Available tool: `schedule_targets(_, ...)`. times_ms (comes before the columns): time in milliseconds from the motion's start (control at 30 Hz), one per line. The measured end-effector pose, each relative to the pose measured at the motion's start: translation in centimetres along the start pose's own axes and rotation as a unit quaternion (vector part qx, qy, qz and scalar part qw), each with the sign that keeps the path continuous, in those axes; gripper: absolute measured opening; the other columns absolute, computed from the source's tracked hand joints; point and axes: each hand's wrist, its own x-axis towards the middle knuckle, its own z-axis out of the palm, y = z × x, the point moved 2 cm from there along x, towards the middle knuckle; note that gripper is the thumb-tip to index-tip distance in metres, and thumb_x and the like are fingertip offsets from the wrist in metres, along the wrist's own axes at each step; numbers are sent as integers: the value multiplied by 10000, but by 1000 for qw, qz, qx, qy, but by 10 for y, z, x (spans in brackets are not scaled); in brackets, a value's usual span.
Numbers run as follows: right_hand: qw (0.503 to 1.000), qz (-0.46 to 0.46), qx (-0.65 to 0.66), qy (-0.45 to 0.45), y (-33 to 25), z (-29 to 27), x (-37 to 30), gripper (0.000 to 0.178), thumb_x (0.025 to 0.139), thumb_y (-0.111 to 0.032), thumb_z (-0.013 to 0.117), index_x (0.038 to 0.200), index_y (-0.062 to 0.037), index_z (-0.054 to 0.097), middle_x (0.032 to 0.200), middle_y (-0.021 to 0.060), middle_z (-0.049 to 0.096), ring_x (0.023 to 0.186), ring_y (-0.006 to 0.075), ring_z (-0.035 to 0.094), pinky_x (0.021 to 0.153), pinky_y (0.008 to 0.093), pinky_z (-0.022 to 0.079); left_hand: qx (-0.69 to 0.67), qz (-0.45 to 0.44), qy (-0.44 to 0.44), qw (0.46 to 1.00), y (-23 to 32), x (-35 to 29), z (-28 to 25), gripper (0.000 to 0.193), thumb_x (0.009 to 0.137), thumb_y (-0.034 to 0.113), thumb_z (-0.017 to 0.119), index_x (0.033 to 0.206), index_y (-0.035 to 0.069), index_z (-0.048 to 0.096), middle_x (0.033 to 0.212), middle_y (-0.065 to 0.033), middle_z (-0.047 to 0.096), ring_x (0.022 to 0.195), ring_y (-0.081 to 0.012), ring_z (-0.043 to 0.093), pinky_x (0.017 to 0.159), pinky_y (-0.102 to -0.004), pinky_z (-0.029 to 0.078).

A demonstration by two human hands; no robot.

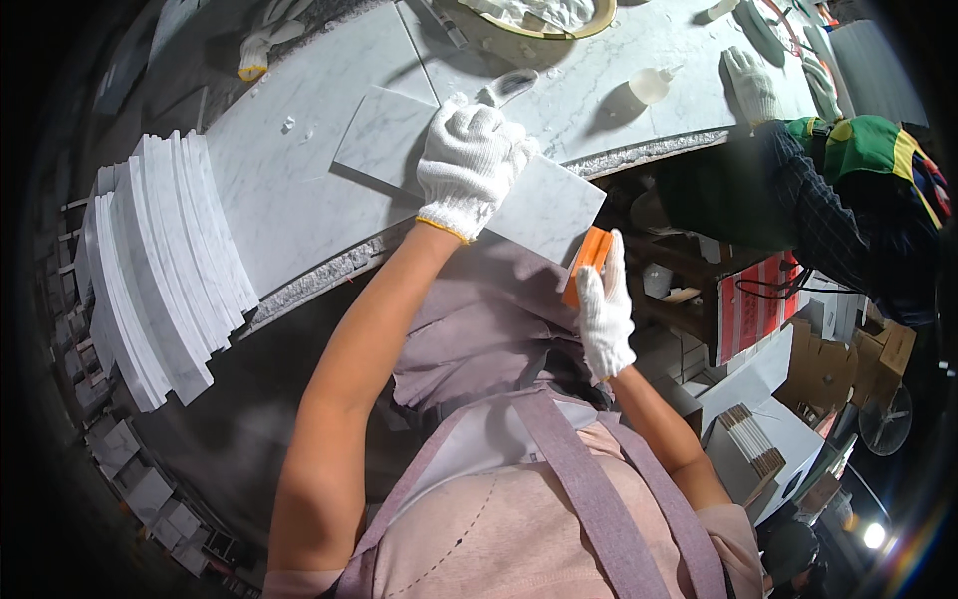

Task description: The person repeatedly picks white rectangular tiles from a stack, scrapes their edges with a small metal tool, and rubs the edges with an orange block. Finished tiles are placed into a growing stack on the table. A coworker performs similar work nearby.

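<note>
A rectangular white-grey marble tile [554,208] lies at a slant, its near part jutting out past the front edge of the stone-topped table. My left hand [471,165], in a white knit glove with a yellow cuff, sits on the middle of the tile with its fingers curled, holding it. In my gloved right hand [606,324] is an orange block [591,258], like a sanding block. Thumb and fingers close round it, and it rests against the tile's right end edge. Its working face is hidden.
Long marble strips [160,265] stand stacked at the left. On the table [319,140] are a bowl [559,28] of white material, a small clear bottle [651,86] and a loose glove [264,48]. At right, a co-worker's gloved hand [750,88] rests on the table near a red-covered stool [753,304].
</note>
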Motion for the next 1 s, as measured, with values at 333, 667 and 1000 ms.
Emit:
schedule_targets(333,992,-35,124,14,18,0,3,862,1047,-450,614,1687,-39,208,1685,202,364,1473,304,467,1214,341,364,-23,13,8,1000,4,4,-7,60,903,159,680,876,127,638,888,-11,659,855,-191,643,864,-327,519)
schedule_targets(667,998,29,54,-21,-2,-1,-13,850,1040,-350,660,1697,-69,201,1680,170,373,1462,262,472,1186,343,384,33,37,17,999,7,5,-11,87,858,266,734,806,198,747,849,-14,675,921,-245,631,956,-400,482)
schedule_targets(1000,990,64,129,-10,42,-47,-61,862,996,-421,713,1670,-70,308,1545,141,545,1307,211,589,1072,306,483,26,4,-72,997,4,0,-8,44,881,230,715,917,204,716,971,-18,668,994,-245,615,1028,-396,456)
